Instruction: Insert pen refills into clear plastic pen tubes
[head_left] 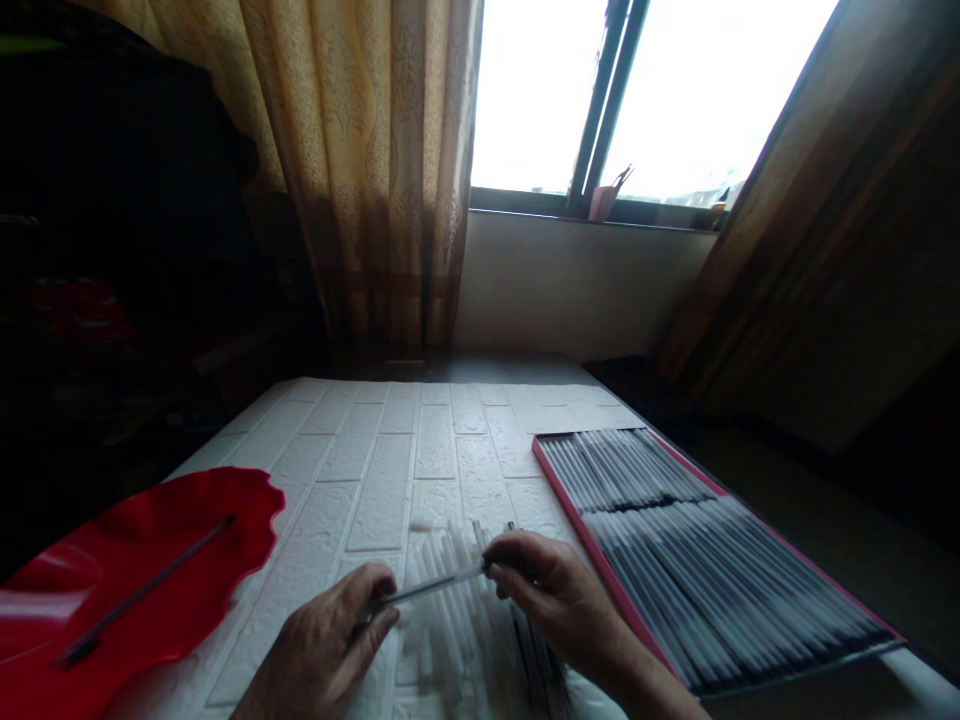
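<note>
A slim clear pen with a dark core spans my two hands, slightly tilted up to the right. My left hand pinches its left end between thumb and fingers. At the other end, the thumb and forefinger of my right hand close on the dark tip. Beneath the pen lies a blurred heap of clear tubes, which look like pen barrels. Several dark, thin pieces lie partly hidden under my right hand; I cannot make out their exact kind.
To the right, a shallow box with a pink-red rim holds two rows of clear and black pens. A red wavy-edged plate at the left bears one dark pen. White brick-patterned covering lies over the table.
</note>
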